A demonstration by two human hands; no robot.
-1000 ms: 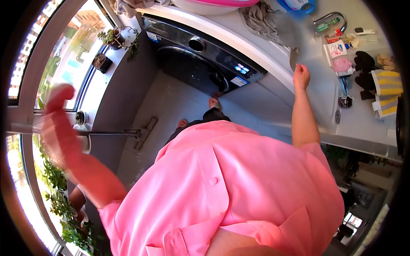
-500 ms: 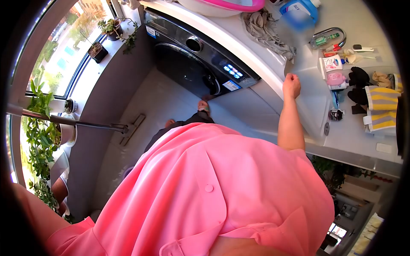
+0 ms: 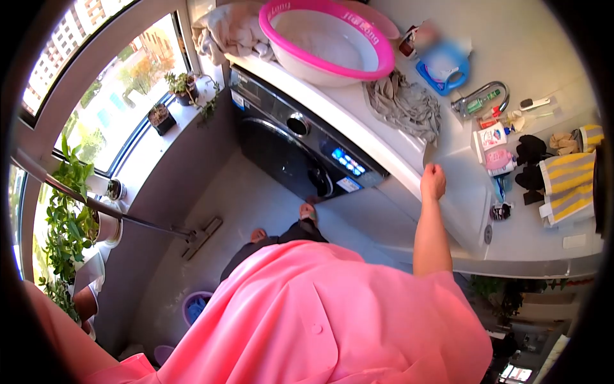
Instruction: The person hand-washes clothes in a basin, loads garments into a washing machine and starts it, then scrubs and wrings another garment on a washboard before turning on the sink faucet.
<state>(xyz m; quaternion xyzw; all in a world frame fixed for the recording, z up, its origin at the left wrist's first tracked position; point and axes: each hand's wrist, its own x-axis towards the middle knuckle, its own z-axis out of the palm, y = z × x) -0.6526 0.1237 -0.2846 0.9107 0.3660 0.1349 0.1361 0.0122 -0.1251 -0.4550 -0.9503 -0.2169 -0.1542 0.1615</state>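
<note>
My right hand (image 3: 433,182) is closed, its fingers curled together at the front edge of the white sink (image 3: 462,221). Whether anything is inside those fingers I cannot make out. My left hand is out of view; only part of the left arm (image 3: 70,333) shows at the lower left. From the left edge a metal-poled floor tool (image 3: 144,224) slants down to its flat head (image 3: 202,238) on the floor. A crumpled grey cloth (image 3: 406,107) lies on the counter beyond my right hand.
A black washing machine (image 3: 288,141) with a lit panel stands under the counter. On top are a pink-rimmed basin (image 3: 391,61), a blue bottle (image 3: 442,67), a tap (image 3: 505,96) and a striped yellow cloth (image 3: 569,185). Potted plants (image 3: 70,198) line the window; a purple bucket (image 3: 187,307) stands below.
The view has shifted, bringing more of the pink-rimmed basin and the purple bucket into sight. My right hand stays at the sink's edge, still closed.
</note>
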